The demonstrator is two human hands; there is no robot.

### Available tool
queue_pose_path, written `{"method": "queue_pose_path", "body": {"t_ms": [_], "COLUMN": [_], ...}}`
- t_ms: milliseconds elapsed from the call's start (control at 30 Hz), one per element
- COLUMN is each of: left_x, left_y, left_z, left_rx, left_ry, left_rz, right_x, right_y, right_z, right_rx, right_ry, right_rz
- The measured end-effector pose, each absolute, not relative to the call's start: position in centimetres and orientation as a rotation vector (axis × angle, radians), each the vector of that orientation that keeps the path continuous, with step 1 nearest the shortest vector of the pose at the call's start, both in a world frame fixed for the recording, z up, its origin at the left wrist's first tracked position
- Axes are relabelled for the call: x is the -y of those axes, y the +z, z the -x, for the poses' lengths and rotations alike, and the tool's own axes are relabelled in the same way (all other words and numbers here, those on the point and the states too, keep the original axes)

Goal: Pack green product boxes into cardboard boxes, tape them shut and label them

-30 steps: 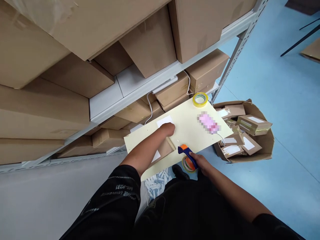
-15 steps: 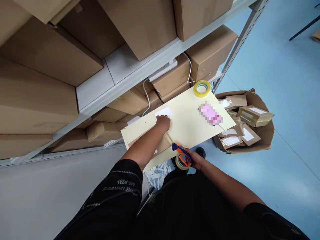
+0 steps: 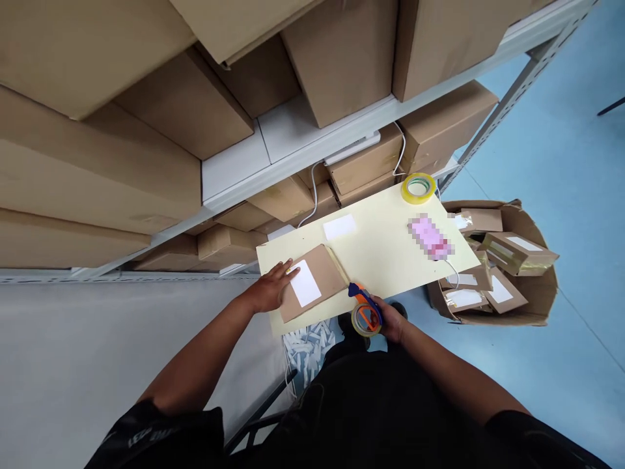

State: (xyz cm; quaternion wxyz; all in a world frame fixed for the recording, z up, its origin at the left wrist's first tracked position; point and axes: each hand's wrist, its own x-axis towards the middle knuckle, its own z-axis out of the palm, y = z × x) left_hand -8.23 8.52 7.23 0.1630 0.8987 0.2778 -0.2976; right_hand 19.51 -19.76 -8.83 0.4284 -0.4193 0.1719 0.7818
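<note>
My left hand rests with spread fingers on the left end of a flat cardboard box, its fingertips over the edge of a white label there. An orange and blue tape dispenser with a roll of clear tape is gripped in my right hand at the table's near edge. The dispenser's blue head is close to the box's right corner; whether they touch I cannot tell. Beyond the box, a white paper slip lies on the pale yellow tabletop.
A yellow tape roll and a blurred pink phone-like object lie on the table's right part. On the floor at right stands a large open carton of small labelled boxes. Shelving with cardboard boxes runs behind. White scraps lie below the table.
My left hand has moved from the white slip back to the left end of the box, uncovering the box and its label. My right hand still holds the tape dispenser. The camera view has shifted.
</note>
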Motion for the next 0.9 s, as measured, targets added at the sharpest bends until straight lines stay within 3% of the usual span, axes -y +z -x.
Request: {"method": "queue_pose_path", "body": {"t_ms": [400,567,900], "left_x": [1.7,5.2,4.6], "left_y": [4.3,3.3,1.3], "left_z": [10.3,7.6,6.6], "left_rx": [-1.188,-1.218,-1.202], "left_ry": [-0.313,-0.277,-0.221], "left_rz": [-2.472,-2.63,-2.705], "right_x": [5.6,-0.3,-1.6], "right_y": [-6.3,-6.0,-7.5], "right_z": [-24.4,-25.8,-27.0], "right_rx": [-0.287,-0.141,-0.074], "right_ry": [2.009,2.123,2.23], "right_rz": [1.168,1.281,1.363]}}
